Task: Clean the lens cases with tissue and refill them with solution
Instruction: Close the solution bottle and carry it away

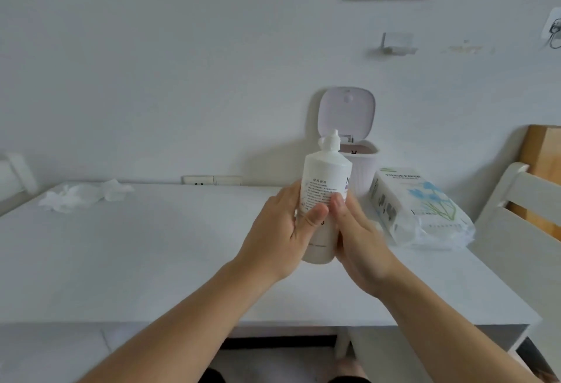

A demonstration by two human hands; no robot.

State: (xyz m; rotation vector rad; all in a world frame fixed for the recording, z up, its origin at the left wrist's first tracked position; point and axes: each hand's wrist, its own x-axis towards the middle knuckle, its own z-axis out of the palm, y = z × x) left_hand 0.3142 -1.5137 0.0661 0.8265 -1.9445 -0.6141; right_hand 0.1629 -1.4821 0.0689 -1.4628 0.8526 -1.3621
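A white solution bottle (324, 176) with printed text and a nozzle tip stands nearly upright above the white table (151, 246), held between both hands. My left hand (279, 230) wraps its left side, thumb across the front. On the bottle's right side my right hand (358, 237) holds it, thumb up against the label. The bottle's flip cap hangs open beside the nozzle. A pack of tissue paper (419, 206) lies on the table to the right. No lens case is in view.
A small pink desktop bin (349, 127) with its lid raised stands behind the bottle against the wall. Crumpled white tissues (82, 197) lie at the table's far left. A white chair back (522, 209) stands at the right, and a wall socket (212, 180) sits at the table's back edge.
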